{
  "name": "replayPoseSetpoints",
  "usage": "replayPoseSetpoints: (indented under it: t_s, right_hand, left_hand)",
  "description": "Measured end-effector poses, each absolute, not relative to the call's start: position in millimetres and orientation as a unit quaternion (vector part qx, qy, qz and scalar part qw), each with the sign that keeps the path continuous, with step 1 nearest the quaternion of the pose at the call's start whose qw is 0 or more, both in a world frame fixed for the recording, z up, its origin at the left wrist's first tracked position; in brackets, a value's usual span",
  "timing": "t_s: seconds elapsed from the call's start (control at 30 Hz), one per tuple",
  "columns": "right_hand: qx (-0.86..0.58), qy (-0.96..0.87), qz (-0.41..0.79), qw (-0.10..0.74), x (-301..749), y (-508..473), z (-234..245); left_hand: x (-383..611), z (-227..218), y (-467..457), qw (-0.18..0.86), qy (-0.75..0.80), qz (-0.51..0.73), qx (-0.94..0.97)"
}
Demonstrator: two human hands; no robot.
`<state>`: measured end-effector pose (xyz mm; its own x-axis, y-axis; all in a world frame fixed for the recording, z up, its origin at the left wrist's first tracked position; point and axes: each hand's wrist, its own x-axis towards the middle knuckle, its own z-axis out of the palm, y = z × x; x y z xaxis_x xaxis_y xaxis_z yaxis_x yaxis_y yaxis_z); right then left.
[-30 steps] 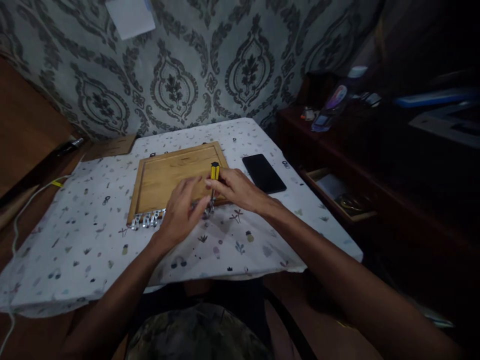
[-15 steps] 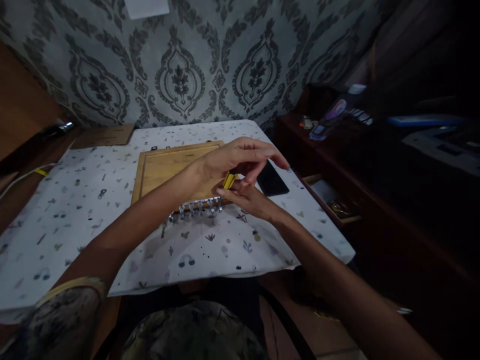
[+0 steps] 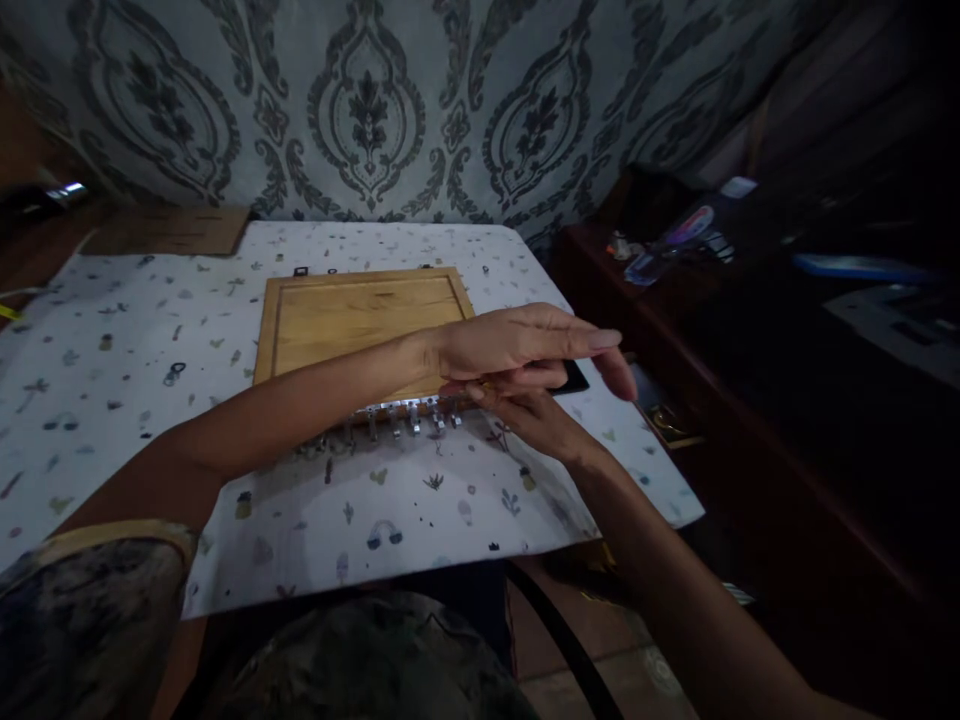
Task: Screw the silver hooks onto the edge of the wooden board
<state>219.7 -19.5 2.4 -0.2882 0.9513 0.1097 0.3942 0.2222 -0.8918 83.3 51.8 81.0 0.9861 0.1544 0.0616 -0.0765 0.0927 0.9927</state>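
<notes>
My left hand (image 3: 517,342) reaches across the front of a wooden board (image 3: 360,300), above my right hand. Some of its fingers stretch out to the right, while others bend down onto the right hand; I see nothing held in it. Beneath it, my right hand (image 3: 536,420) is closed, thumb pointing left. A sliver of a small yellow object (image 3: 484,384) shows at its fingertips, the remainder covered by my left hand. Several shiny metal clip-like pieces (image 3: 415,418) line the board's near edge, just left of my right hand. Their exact kind is unclear.
A patterned white cloth (image 3: 300,540) covers the table. Partly behind my hands lies a black flat object (image 3: 576,377). Cardboard (image 3: 169,230) lies at the back left. To the right stand a dark red cabinet (image 3: 600,270), a clear bottle (image 3: 686,228) and an open drawer (image 3: 671,430).
My view has tilted and shifted. The left hand has moved right and lower over the right hand, covering most of the yellow object that showed plainly before.
</notes>
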Motion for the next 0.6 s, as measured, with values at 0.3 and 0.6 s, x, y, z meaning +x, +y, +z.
replayPoseSetpoints:
  t_s: [0.3, 0.6]
  right_hand:
    - [-0.481, -0.681, 0.38, 0.401, 205, -20, -2]
    - [-0.513, -0.668, 0.315, 0.438, 193, -21, -7]
  left_hand:
    - [90, 68, 21, 0.626, 0.162, 0.394, 0.654]
    - [75, 68, 27, 0.438, 0.181, 0.359, 0.804]
